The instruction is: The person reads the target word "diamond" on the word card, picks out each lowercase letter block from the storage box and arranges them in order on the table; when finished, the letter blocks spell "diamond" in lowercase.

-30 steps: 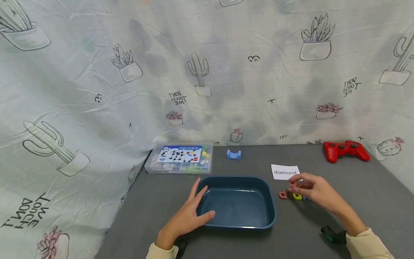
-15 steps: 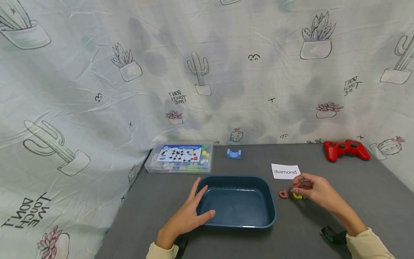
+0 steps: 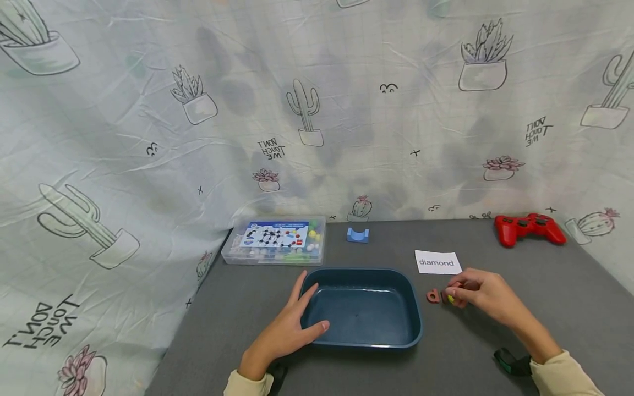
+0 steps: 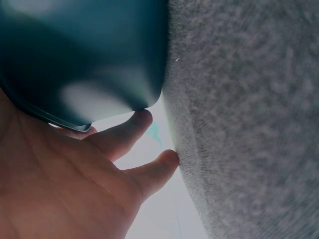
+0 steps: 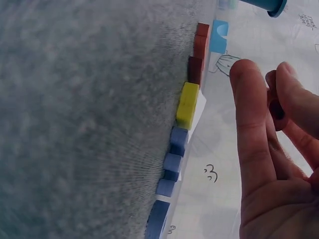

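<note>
A dark blue tray [image 3: 366, 347] sits on the grey table. My left hand [image 3: 282, 333] rests at the tray's left side, fingers fairly straight, with the thumb over its rim. In the left wrist view, fingertips [image 4: 142, 117] touch the outer wall. My right hand [image 3: 482, 294] pinches a small dark reddish-brown letter [image 5: 277, 108], its shape mostly covered by the fingers. That hand is just above a row of letters: a red-orange one [image 3: 433, 296], a dark red one [image 5: 195, 71], a yellow one [image 5: 187, 105] and several blue ones [image 5: 172, 164].
A white card reading "diamond" [image 3: 436, 262] lies behind the letters. Farther back are a clear box of model pieces [image 3: 274, 242], a small light blue block [image 3: 358, 235] and a red game controller [image 3: 529, 229]. A cactus-print cloth [image 3: 346, 110] hangs behind the table.
My right hand, still pinching the letter, has shifted slightly right and then lowered over the row, so it covers more of the yellow letter. The left hand and tray keep their place.
</note>
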`<action>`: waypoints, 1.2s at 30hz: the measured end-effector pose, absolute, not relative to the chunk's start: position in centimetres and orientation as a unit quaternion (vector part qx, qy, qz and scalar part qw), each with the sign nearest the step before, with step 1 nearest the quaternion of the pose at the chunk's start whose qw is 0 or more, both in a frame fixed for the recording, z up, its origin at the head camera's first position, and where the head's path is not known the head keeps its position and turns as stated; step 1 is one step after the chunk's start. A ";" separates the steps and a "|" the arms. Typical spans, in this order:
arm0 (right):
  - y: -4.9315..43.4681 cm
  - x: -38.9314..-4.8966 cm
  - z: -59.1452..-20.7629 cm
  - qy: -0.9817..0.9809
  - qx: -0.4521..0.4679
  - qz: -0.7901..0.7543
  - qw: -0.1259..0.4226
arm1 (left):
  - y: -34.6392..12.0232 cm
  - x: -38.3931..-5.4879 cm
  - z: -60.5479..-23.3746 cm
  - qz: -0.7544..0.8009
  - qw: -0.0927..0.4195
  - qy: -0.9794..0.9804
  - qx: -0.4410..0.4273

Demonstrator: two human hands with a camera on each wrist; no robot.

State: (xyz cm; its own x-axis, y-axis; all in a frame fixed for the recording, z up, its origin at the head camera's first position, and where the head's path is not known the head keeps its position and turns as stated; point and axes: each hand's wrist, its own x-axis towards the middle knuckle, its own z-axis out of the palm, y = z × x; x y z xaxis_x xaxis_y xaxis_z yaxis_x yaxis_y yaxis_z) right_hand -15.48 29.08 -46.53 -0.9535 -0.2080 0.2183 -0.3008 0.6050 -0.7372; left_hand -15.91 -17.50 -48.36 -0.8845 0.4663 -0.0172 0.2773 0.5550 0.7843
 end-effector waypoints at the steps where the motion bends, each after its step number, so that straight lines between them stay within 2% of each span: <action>1: 29.1 -15.4 -46.6 -0.894 0.138 0.422 0.055 | -17.5 -15.9 -48.4 0.422 0.113 0.874 0.213; 9: 29.6 -15.5 -46.8 -0.888 0.136 0.434 0.068 | -17.6 -16.0 -48.5 0.428 0.114 0.870 0.214; 27: 32.2 -14.7 -46.5 -0.868 0.097 0.486 0.032 | -17.6 -16.0 -48.4 0.435 0.118 0.864 0.223; 36: 32.8 -14.5 -46.8 -0.907 0.068 0.408 0.078 | -17.7 -16.1 -48.6 0.433 0.117 0.866 0.222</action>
State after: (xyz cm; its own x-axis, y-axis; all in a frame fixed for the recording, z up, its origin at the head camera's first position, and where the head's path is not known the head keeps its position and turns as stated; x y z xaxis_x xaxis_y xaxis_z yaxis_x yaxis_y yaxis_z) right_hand -14.45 32.84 -46.83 -0.9785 -0.0605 0.1971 -0.1875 0.6584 -0.7290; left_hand -16.07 -17.67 -48.61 -0.8736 0.4865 -0.0109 0.2833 0.5266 0.8015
